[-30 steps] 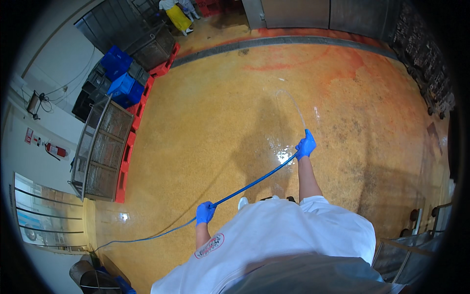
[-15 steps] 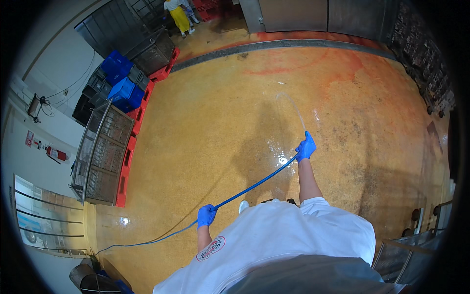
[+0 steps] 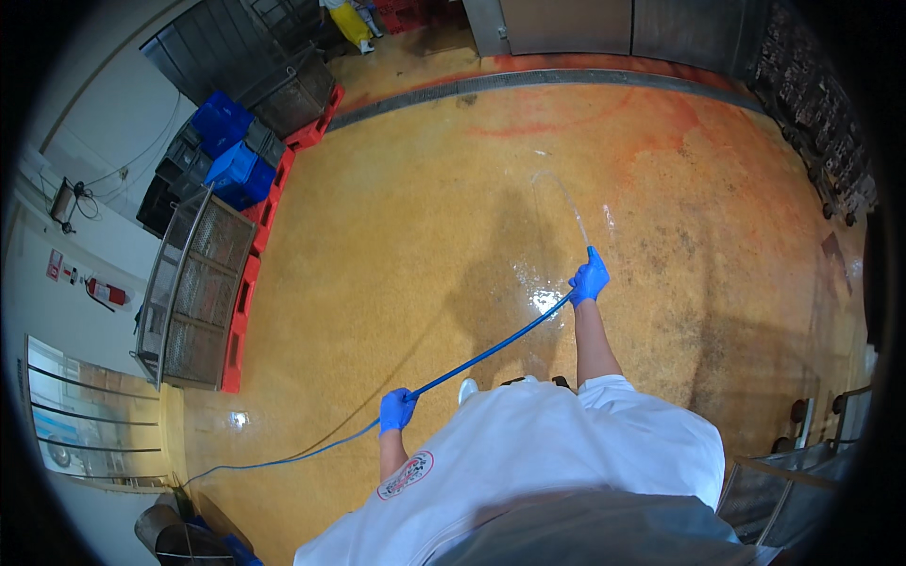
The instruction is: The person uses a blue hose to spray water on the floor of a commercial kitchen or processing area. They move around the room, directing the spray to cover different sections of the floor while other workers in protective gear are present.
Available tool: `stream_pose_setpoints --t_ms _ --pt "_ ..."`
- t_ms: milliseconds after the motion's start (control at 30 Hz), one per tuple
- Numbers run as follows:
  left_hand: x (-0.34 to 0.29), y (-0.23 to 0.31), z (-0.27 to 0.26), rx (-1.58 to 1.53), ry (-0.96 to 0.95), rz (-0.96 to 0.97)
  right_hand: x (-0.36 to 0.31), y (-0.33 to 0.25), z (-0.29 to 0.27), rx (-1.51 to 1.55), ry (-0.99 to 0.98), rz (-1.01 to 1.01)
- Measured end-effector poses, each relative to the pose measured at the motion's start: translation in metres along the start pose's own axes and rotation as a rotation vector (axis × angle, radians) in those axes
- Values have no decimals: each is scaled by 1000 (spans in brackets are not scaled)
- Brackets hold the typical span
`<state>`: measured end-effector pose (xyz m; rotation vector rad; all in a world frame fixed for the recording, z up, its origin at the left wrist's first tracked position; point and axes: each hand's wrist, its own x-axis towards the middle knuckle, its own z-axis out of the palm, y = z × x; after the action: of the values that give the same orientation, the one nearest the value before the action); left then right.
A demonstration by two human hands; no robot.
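A blue water hose runs across in front of me, held in both hands. My right hand, in a blue glove, is closed around the hose end, and a thin stream of water arcs from it onto the floor ahead. Lower and to the left, my gloved left hand grips the same hose further back. From there the hose trails away to the lower left corner by the wall. Wet, shiny patches lie on the yellow floor around the stream.
Along the left stand red pallets with a metal mesh cage and blue crates. A drain channel crosses the far floor, with reddish stains nearby. A person in a yellow apron stands far back. Wheeled racks line the right.
The view has tilted slightly, so the far floor sits a little higher. Both hands keep their hold on the hose, and water still flows in much the same arc.
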<state>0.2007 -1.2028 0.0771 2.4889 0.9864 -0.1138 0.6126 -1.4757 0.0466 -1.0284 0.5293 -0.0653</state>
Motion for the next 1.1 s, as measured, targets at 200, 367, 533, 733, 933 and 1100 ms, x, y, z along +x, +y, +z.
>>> stream_pose_setpoints --t_ms 200,367,533,733,933,1100 --pt "-1 -5 3 -5 6 -15 -6 -2 2 15 -9 36" --pt "1 -4 2 -1 3 -2 -3 -1 0 9 -7 18" --pt "0 -1 -1 -12 -6 -10 -3 0 -1 -7 -3 23" --pt "2 1 -4 1 -10 -2 -1 0 -2 7 -5 22" --pt "4 -6 5 -12 13 20 0 1 -5 -4 -12 39" --pt "3 -8 8 -14 6 9 2 3 -5 8 -19 45"
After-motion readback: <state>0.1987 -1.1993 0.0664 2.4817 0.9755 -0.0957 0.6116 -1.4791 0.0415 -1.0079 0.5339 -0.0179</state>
